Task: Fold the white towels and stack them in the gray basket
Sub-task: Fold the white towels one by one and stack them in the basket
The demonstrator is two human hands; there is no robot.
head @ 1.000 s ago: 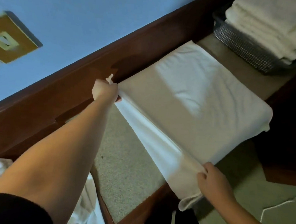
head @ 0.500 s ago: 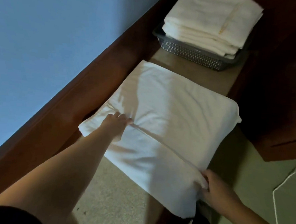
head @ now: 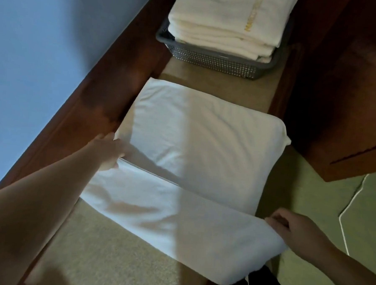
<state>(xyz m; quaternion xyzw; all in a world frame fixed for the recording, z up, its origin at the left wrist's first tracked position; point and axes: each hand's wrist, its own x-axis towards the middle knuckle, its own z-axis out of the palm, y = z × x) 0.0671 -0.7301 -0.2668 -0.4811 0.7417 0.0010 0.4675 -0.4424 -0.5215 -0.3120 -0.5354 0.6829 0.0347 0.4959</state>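
— Beige padding is seen along the long wooden-framed bench (head: 102, 255); what is laid on it?

— A large white terry towel (head: 181, 163) is spread there, its near flap folded over.

— And the grey perforated plastic basket (head: 211, 61)?

— It is set at the far end, apart from the towel, with a stack of folded white towels (head: 224, 22) inside.

— The grips?

— The towel's left edge is pinched by the left hand (head: 108, 151); the right corner is held in the curled fingers of the right hand (head: 295, 233).
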